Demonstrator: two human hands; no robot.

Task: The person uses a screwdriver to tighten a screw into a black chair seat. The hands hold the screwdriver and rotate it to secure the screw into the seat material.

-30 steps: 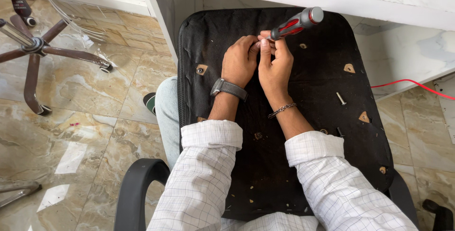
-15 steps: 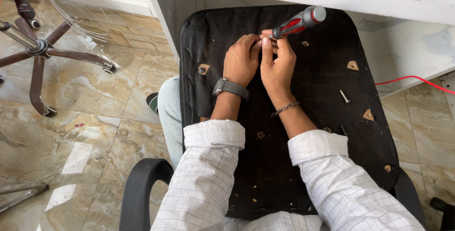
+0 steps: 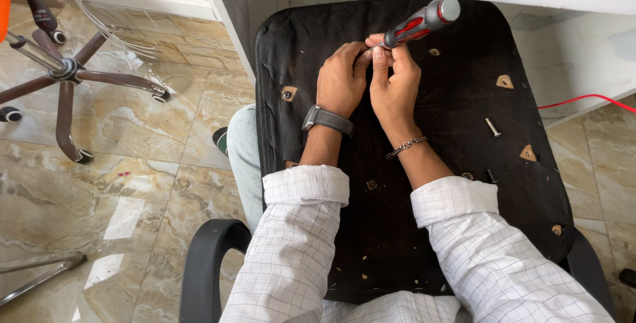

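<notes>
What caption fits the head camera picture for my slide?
Both hands, left hand and right hand, hold a red-and-black screwdriver over an upturned black chair seat.

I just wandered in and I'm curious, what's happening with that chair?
A person has the black underside of a chair seat across the lap. The right hand grips a red and grey screwdriver, and the left hand presses in beside it near the tip. A loose bolt lies on the seat to the right, and a wheeled chair base stands on the floor.

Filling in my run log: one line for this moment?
left hand: steadying tip | right hand: gripping screwdriver | chair seat underside: on lap
</notes>
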